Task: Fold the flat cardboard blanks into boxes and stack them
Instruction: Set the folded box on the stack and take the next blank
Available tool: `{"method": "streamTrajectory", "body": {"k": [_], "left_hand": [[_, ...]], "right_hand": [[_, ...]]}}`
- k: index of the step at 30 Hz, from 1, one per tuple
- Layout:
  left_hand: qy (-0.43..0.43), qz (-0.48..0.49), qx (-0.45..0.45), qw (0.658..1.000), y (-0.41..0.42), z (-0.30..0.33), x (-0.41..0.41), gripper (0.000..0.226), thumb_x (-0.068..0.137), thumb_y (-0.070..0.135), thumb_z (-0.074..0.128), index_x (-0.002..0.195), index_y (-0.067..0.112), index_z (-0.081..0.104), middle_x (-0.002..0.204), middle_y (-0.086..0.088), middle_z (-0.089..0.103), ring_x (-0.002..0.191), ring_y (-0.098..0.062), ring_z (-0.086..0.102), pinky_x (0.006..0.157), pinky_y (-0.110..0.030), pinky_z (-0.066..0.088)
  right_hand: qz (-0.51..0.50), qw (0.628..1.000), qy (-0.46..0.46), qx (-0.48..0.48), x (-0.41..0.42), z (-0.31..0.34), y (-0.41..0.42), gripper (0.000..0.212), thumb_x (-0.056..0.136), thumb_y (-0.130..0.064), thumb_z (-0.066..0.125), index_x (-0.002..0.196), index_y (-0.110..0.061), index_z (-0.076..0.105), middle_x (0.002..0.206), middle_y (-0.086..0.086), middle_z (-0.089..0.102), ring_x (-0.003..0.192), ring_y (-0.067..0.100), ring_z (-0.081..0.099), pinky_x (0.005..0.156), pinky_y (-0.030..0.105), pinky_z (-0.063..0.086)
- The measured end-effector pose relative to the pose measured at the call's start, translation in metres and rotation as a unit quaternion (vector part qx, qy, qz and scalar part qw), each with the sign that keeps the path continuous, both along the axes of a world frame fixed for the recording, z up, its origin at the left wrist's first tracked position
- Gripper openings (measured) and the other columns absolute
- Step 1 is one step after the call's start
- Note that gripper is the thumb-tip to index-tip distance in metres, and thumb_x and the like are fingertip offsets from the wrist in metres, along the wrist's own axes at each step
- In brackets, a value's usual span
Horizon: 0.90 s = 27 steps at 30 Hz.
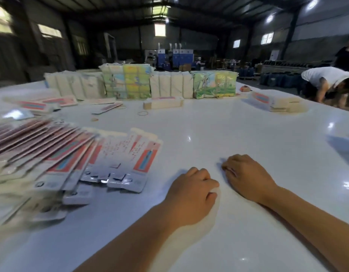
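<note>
A fanned pile of flat cardboard blanks (75, 163), white with red and blue print, spreads over the left of the white table (238, 134). My left hand (191, 193) lies on the bare tabletop just right of the pile, fingers curled under, holding nothing. My right hand (248, 177) rests a little further right, knuckles up and fingers curled, also holding nothing. A small stack of folded boxes (275, 103) sits at the far right. Another folded box (163, 104) lies mid-table further back.
Bundled stacks of blanks (128, 83) tied with string line the back of the table. Rubber bands (142, 113) lie loose in the middle. More blanks (48, 103) lie at the far left. One person (326, 81) bends over beyond the right edge; another stands behind.
</note>
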State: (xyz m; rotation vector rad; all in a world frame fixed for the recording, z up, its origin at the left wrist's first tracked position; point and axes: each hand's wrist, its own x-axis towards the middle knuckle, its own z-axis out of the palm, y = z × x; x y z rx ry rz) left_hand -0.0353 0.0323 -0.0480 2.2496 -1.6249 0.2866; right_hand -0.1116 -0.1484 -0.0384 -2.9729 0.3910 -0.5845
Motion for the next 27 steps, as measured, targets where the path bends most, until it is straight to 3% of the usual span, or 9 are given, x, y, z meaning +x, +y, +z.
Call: {"method": "streamTrajectory", "body": {"k": [6, 10, 13, 15, 17, 19, 23, 25, 27], "left_hand": [[0.07, 0.018, -0.004, 0.997, -0.002, 0.003, 0.003, 0.033, 0.094, 0.03, 0.043, 0.124, 0.027, 0.057, 0.124, 0.004, 0.051, 0.114, -0.016, 0.041, 0.091, -0.028, 0.033], [0.19, 0.181, -0.063, 0.963, 0.003, 0.028, 0.04, 0.036, 0.09, 0.037, 0.051, 0.125, 0.03, 0.055, 0.129, 0.004, 0.05, 0.119, -0.017, 0.045, 0.098, -0.034, 0.04], [0.161, 0.335, -0.013, 0.928, 0.02, 0.048, 0.089, 0.043, 0.085, 0.039, 0.051, 0.125, 0.022, 0.051, 0.128, -0.004, 0.046, 0.12, -0.025, 0.041, 0.093, -0.04, 0.04], [0.154, 0.418, 0.049, 0.894, 0.036, 0.049, 0.115, 0.06, 0.082, 0.053, 0.054, 0.128, 0.015, 0.045, 0.129, -0.01, 0.042, 0.121, -0.029, 0.038, 0.091, -0.041, 0.037], [0.161, 0.465, 0.111, 0.863, 0.046, 0.044, 0.131, 0.084, 0.073, 0.068, 0.059, 0.132, 0.011, 0.04, 0.131, -0.015, 0.04, 0.123, -0.031, 0.037, 0.096, -0.044, 0.035], [0.186, 0.476, 0.13, 0.849, 0.047, 0.042, 0.142, 0.092, 0.067, 0.069, 0.066, 0.131, 0.009, 0.04, 0.129, -0.016, 0.043, 0.121, -0.032, 0.04, 0.099, -0.046, 0.037], [0.289, 0.469, 0.076, 0.831, 0.037, 0.048, 0.151, 0.082, 0.067, 0.044, 0.079, 0.126, 0.004, 0.039, 0.122, -0.015, 0.051, 0.111, -0.03, 0.05, 0.096, -0.042, 0.043], [0.299, 0.47, 0.033, 0.83, 0.031, 0.048, 0.15, 0.06, 0.077, 0.031, 0.073, 0.114, 0.005, 0.034, 0.108, -0.014, 0.055, 0.089, -0.024, 0.055, 0.075, -0.036, 0.048], [0.277, 0.466, -0.017, 0.84, 0.022, 0.047, 0.147, 0.028, 0.087, 0.023, 0.058, 0.099, 0.01, 0.035, 0.088, -0.01, 0.055, 0.068, -0.017, 0.053, 0.053, -0.029, 0.04]], "right_hand": [[0.017, 0.998, -0.02, 0.049, 0.002, -0.004, -0.002, 0.019, 0.089, -0.012, 0.051, 0.092, -0.014, 0.07, 0.109, 0.005, 0.066, 0.099, 0.03, 0.056, 0.083, 0.038, 0.046], [0.019, 0.998, -0.029, 0.045, 0.002, -0.004, -0.001, 0.016, 0.087, -0.008, 0.057, 0.093, -0.013, 0.072, 0.105, 0.005, 0.066, 0.096, 0.032, 0.057, 0.079, 0.032, 0.042], [0.024, 0.998, -0.035, 0.052, 0.003, -0.004, -0.002, 0.017, 0.089, -0.01, 0.057, 0.095, -0.012, 0.072, 0.106, 0.005, 0.065, 0.098, 0.032, 0.057, 0.081, 0.035, 0.044], [0.026, 0.997, -0.036, 0.058, 0.004, -0.005, -0.002, 0.017, 0.089, -0.01, 0.056, 0.095, -0.011, 0.072, 0.104, 0.005, 0.065, 0.098, 0.031, 0.056, 0.082, 0.037, 0.045], [0.031, 0.997, -0.035, 0.063, 0.004, -0.005, -0.002, 0.015, 0.09, -0.01, 0.055, 0.091, -0.011, 0.07, 0.099, 0.005, 0.065, 0.097, 0.031, 0.057, 0.082, 0.038, 0.046], [0.039, 0.996, -0.035, 0.068, 0.005, -0.005, -0.003, 0.014, 0.09, -0.01, 0.055, 0.087, -0.011, 0.069, 0.096, 0.004, 0.065, 0.098, 0.031, 0.058, 0.084, 0.04, 0.046], [0.038, 0.996, -0.037, 0.077, 0.005, -0.004, -0.002, 0.014, 0.09, -0.011, 0.055, 0.087, -0.01, 0.069, 0.095, 0.005, 0.065, 0.098, 0.032, 0.059, 0.083, 0.041, 0.047], [0.034, 0.996, -0.039, 0.075, 0.004, -0.004, -0.002, 0.015, 0.09, -0.011, 0.055, 0.089, -0.01, 0.07, 0.097, 0.005, 0.065, 0.097, 0.031, 0.058, 0.083, 0.04, 0.046], [0.029, 0.996, -0.041, 0.074, 0.004, -0.004, -0.002, 0.016, 0.09, -0.012, 0.055, 0.091, -0.011, 0.071, 0.1, 0.005, 0.065, 0.096, 0.03, 0.056, 0.083, 0.038, 0.045]]}}
